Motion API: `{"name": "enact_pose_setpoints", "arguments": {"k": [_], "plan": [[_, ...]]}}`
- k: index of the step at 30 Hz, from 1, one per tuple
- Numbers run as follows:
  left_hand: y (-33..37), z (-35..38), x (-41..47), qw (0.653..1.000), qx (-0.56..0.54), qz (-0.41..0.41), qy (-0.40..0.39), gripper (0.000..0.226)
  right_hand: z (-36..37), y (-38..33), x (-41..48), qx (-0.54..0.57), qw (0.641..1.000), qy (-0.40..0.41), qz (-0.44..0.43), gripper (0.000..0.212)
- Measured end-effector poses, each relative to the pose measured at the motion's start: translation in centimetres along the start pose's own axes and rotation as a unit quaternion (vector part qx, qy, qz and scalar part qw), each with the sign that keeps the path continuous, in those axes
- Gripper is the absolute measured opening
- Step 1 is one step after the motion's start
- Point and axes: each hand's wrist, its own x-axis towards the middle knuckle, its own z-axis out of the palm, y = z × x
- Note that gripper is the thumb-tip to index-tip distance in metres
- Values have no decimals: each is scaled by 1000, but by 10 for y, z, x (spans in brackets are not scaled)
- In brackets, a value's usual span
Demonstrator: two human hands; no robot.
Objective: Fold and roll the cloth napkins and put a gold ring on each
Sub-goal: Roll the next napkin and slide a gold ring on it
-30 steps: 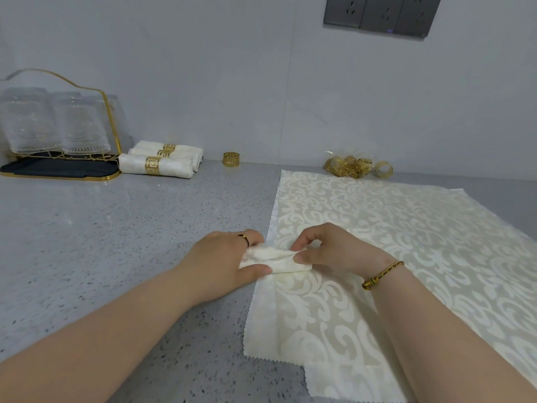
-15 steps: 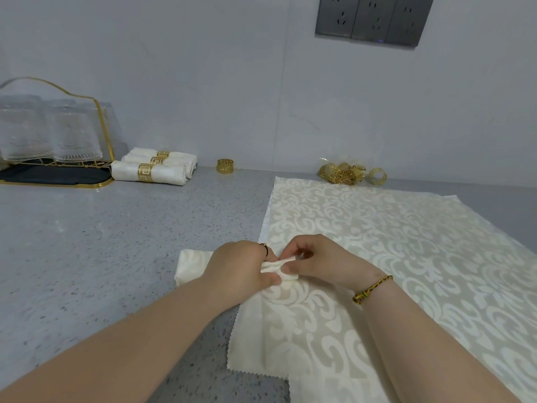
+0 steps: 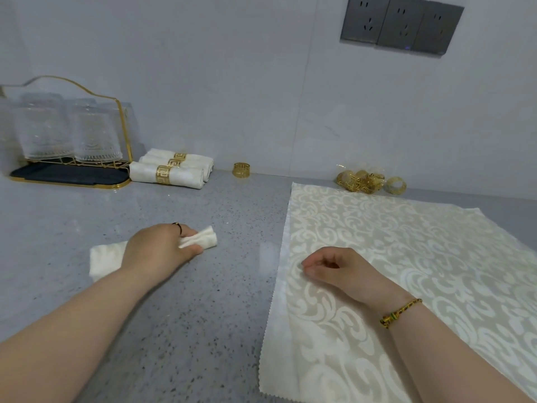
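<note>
Rolled napkin (image 3: pixel 203 242) in the grip of left hand (image 3: pixel 158 251); right hand (image 3: pixel 329 264) loosely curled, empty

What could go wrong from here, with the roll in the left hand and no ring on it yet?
1. Only the left hand grips the rolled napkin. The end that shows looks loose, so it may unroll before a ring goes on.
2. The single gold ring stands far back by the wall. The empty right hand must reach for it and could drag the spread napkin under it.
</note>
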Motion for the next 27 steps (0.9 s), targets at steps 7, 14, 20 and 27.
{"name": "enact_pose_setpoints", "arguments": {"k": [7,14,20,27], "plan": [[-12,6,11,999,-38,2,2,32,-2,-21,63,-85,994,62,20,26],[-26,18,19,999,-45,16,10,29,30,-38,193,-248,966,71,-20,28],[-41,30,24,992,-123,20,-5,54,56,-41,285,-305,944,120,-21,41],[-46,35,28,993,-114,4,28,73,61,-31,330,-334,932,142,-22,45]]}}
